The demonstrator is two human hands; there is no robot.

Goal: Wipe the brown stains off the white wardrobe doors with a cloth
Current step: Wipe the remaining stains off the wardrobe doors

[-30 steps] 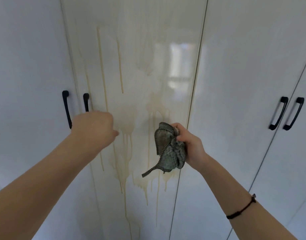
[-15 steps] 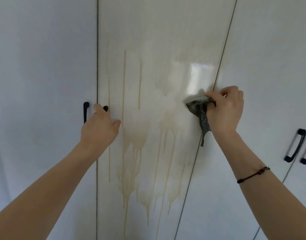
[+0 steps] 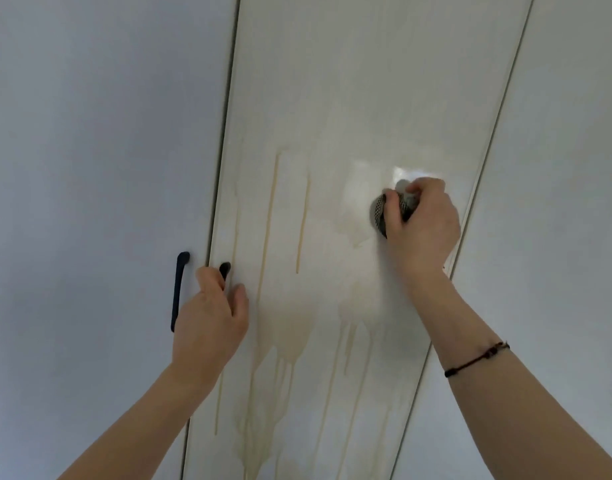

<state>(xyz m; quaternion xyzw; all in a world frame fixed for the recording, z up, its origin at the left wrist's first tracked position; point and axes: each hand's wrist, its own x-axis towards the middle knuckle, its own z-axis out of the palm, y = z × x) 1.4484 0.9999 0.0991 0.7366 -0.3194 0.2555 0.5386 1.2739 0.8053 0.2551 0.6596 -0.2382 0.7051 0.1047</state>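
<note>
Head view is showing three white wardrobe doors, all hanging closed: a left door [image 3: 90,133], a middle door [image 3: 349,81] and a right door [image 3: 557,168]. The middle door is carrying the brown stains [image 3: 283,323], a broad pale patch across its centre with thin drip lines running above and below it. Most of the staining is lying below and to the left of the spot being wiped, so the job is judged to be at an early stage.

Risk: the cloth is bunched and presenting only a small face, so it may be smearing residue sideways rather than lifting it. Wiping low areas first would be letting runs from above spoil them again. Hard pressure could be flexing the door if the bracing hand slips.

The right hand [image 3: 422,230] is reaching up on an extended arm. Its grip is closed tight round the checked cloth [image 3: 380,213], pressing it onto the middle door near the right seam, at the upper right of the patch. The left hand [image 3: 207,323] is sitting lower at that door's left edge, its fingers apparently curling round the door handle [image 3: 225,267], of which only the top is showing. A second black handle [image 3: 177,289] on the left door is hanging untouched just beside it. A dark cord bracelet [image 3: 477,358] is circling the right wrist.
</note>
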